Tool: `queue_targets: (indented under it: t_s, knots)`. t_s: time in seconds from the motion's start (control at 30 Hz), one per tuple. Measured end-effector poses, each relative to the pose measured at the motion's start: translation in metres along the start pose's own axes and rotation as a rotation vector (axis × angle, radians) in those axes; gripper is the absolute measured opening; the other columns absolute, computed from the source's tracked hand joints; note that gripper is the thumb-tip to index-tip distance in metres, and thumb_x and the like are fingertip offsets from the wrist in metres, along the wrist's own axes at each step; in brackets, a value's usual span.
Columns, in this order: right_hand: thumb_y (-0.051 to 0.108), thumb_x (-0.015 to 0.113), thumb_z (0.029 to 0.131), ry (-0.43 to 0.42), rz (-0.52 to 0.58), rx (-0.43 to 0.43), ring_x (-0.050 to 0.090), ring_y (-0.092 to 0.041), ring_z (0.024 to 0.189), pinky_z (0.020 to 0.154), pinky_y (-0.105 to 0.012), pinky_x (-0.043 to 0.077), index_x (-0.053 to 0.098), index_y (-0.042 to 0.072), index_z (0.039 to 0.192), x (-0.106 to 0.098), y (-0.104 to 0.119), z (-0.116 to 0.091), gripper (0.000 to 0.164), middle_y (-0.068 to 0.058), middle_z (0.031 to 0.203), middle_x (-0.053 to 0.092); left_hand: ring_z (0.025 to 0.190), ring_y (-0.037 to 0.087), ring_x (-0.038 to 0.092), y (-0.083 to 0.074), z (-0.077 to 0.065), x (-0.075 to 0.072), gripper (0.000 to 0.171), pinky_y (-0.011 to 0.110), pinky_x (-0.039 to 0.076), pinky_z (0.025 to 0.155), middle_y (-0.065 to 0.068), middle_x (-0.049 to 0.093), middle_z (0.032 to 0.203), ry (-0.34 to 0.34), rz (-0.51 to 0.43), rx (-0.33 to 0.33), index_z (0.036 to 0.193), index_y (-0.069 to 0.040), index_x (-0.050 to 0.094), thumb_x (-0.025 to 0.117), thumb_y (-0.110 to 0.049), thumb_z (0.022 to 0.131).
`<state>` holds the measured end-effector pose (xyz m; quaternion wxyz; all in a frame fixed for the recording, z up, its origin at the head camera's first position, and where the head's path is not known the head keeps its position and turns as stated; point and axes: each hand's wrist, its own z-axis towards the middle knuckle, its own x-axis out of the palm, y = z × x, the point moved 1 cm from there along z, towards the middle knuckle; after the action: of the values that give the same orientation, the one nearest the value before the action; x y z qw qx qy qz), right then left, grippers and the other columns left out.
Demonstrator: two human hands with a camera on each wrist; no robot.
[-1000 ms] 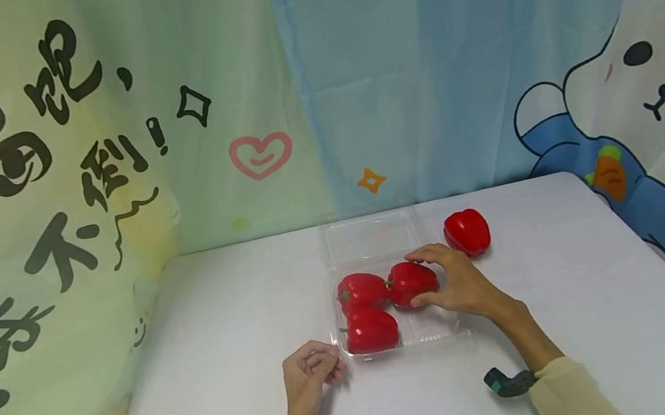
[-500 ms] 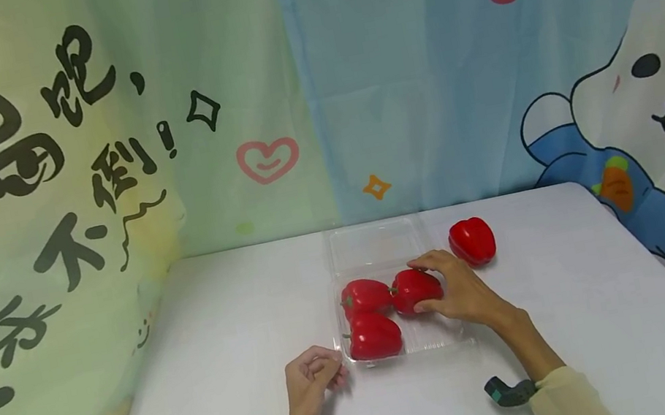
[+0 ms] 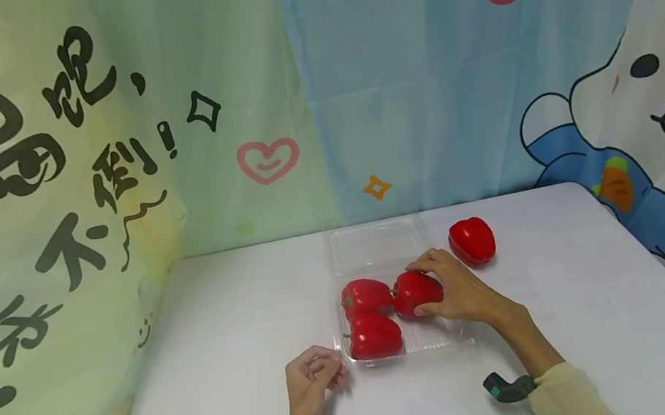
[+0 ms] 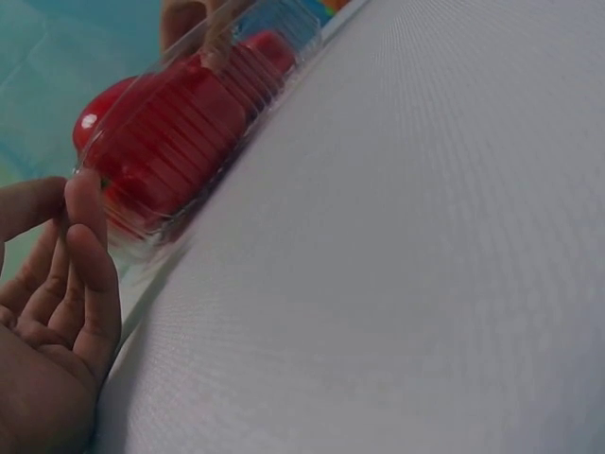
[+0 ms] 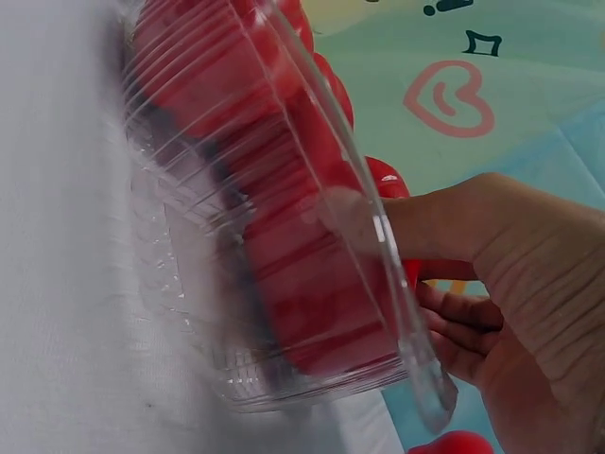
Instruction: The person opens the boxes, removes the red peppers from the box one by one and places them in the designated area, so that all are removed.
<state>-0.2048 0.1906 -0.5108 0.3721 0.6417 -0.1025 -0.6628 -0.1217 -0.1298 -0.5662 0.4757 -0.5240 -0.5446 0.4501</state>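
Note:
An open clear plastic clamshell container (image 3: 431, 335) lies on the table with its lid (image 3: 375, 243) folded back. Inside it, two red bell peppers, a rear one (image 3: 366, 296) and a front one (image 3: 374, 336), fill the left side. My right hand (image 3: 462, 291) holds a third red bell pepper (image 3: 416, 292) in the container's rear right part, thumb on the near side and fingers on the far side. Through the ribbed wall, the right wrist view shows my thumb (image 5: 354, 222) against this pepper. At the near left corner, my left hand (image 4: 66, 293) pinches the container's rim between thumb and forefinger.
Another red bell pepper (image 3: 472, 242) sits on the white table (image 3: 225, 315) behind my right hand, outside the container. A dark curved device (image 3: 509, 388) is at my right wrist. A printed curtain (image 3: 377, 81) hangs behind the table's far edge.
The head view tilted slightly, shifting the scene a little down between the first two frames. My right hand stays on the same pepper, and my left hand keeps its place at the rim.

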Motion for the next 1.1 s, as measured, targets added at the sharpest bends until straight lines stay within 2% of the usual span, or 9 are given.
queue_targets:
  t_s: [0.4,0.8,0.93,1.1]
  knots:
    - [0.018,0.101,0.069,0.008,-0.003,-0.013,0.059,-0.037,0.136,0.101,-0.058,0.064,0.062,0.013,0.144,-0.003,0.003,-0.004,0.085,-0.014,0.143,0.064,0.065,0.011,0.071,0.0,0.0,0.001,0.011,0.02,0.057,0.061,0.008,0.079,0.078,0.002,-0.011,-0.006,0.101,0.005,0.071,0.074,-0.006,0.098]
    - [0.017,0.101,0.071,0.028,0.039,0.024,0.061,-0.04,0.138,0.102,-0.058,0.063,0.058,0.011,0.149,-0.007,0.006,-0.009,0.09,-0.015,0.148,0.066,0.065,0.01,0.071,-0.001,0.0,0.002,0.01,0.02,0.058,0.062,0.005,0.079,0.078,0.004,0.002,-0.009,0.1,0.004,0.072,0.073,-0.005,0.098]
    - [0.017,0.101,0.071,0.012,0.064,0.029,0.061,-0.041,0.137,0.101,-0.058,0.063,0.058,0.01,0.149,-0.007,0.005,-0.012,0.089,-0.016,0.148,0.065,0.066,0.01,0.071,-0.001,0.0,0.002,0.011,0.02,0.058,0.062,0.003,0.078,0.077,0.003,0.003,-0.012,0.101,0.005,0.072,0.073,-0.005,0.098]
    - [0.02,0.101,0.072,-0.01,0.101,0.052,0.062,-0.039,0.136,0.1,-0.056,0.064,0.059,0.013,0.149,-0.008,0.003,-0.012,0.088,-0.013,0.148,0.066,0.065,0.011,0.071,-0.002,-0.001,0.002,0.013,0.02,0.058,0.062,0.008,0.079,0.079,-0.004,-0.003,-0.003,0.101,0.007,0.071,0.073,-0.005,0.098]
